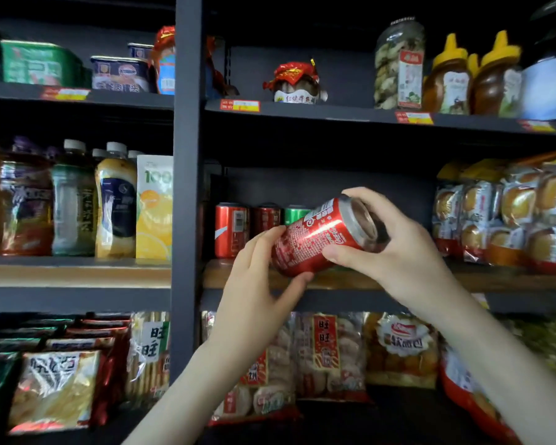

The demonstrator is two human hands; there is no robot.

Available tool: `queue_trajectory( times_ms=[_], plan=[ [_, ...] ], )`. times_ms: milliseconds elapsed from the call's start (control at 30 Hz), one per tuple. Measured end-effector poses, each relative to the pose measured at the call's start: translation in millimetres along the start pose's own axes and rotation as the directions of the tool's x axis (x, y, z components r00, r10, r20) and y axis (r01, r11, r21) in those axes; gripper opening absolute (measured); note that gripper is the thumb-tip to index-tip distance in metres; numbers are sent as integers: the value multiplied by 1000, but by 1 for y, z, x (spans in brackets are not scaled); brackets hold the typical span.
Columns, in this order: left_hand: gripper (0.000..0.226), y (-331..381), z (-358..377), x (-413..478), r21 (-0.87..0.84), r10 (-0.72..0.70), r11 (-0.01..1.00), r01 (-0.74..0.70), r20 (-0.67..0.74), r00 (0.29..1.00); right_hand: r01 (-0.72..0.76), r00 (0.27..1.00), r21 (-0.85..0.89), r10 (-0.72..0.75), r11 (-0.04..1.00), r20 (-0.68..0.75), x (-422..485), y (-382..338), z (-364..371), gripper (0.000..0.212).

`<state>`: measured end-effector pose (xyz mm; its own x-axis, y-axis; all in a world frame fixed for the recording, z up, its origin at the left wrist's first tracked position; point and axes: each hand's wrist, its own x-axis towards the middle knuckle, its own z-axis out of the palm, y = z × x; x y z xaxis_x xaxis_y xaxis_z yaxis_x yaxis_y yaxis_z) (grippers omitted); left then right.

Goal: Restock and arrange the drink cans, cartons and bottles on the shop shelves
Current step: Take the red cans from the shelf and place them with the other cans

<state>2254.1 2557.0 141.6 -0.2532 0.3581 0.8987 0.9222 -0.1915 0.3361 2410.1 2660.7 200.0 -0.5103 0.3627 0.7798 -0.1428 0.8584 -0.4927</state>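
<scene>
The wooden shelf [360, 281] runs just under and beyond my grips. Its open stretch lies behind them, between the row of cans to the left and the snack packs [495, 216] well off to the right. Three cans stand at the back left of that gap. A red cola can [231, 231] is nearest the dark upright [187, 187], a darker red can [266, 220] stands beside it, and a green can [294, 213] is half hidden behind what I hold.

The Coca-Cola can [318, 236] is off the shelf, in the air above its front edge. It is tilted, one silver end up toward me and the other down to the left; I cannot tell whether the near end is top or base. My right grip [395, 252] wraps the upper end, thumb below and fingers over the rim. My left grip [257, 284] pinches the lower end, thumb beneath and fingers on the far side. Both are closed on this one can.

To do this well, I think I should first check which end is up. Then I would swing the can upright with the right grip while the left steadies it, clear of the shelf lip on the way in. I would set it just right of the green can, near but not knocking it, with the label forward like the red cola can's. I would let go only once the base sits flat.
</scene>
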Motion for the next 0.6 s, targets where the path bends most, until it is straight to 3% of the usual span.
queue_trajectory(
  times_ms=[167,267,367,467,600],
  plan=[
    [62,17,-8,-65,-109,-88,988,105,152,985,-111,992,208,96,972,79,-76,-2,-4,70],
    [72,28,-10,-112,35,-108,994,102,288,951,-157,981,149,138,976,133,-126,4,3,70],
    [86,42,-13,-160,66,-178,984,166,436,882,-122,966,18,115,992,231,-177,0,15,73],
    [85,58,-19,-213,70,-265,962,264,478,838,-82,947,-22,85,996,309,-229,-7,29,76],
    [87,66,-34,-273,67,-398,903,425,501,768,-185,901,36,155,982,406,-280,-11,44,84]
  ],
)
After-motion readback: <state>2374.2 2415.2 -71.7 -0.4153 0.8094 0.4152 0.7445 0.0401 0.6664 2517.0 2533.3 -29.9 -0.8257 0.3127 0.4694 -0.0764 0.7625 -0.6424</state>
